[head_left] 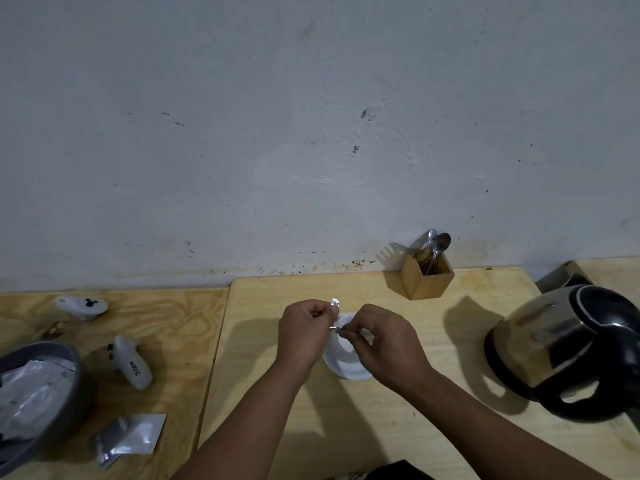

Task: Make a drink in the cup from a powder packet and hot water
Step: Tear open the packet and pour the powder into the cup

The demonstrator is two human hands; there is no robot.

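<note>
Head view: both hands are working over the white cup (348,362), which is standing on the light wood table (398,410), near the middle. The left hand (301,332) is pinching the top of a small silver powder packet (335,311) w/ fingers closed tight on it. The right hand (381,341) is pinching the lower part of the same packet, also closed on it, just above the cup rim. The packet is being held between the 2 hands, right over the cup; whether it is already torn, cannot tell.

To the right, a steel kettle (561,348) w/ black handle is sitting on the table, well apart from the cup. At the back, near the wall, a wooden box (427,278) is holding spoons and a fork.

On the left table, a grey bowl (69,386) is containing more silver packets. One silver packet (130,436) is lying beside it, and 2 white controllers (133,363) are lying further back.
</note>
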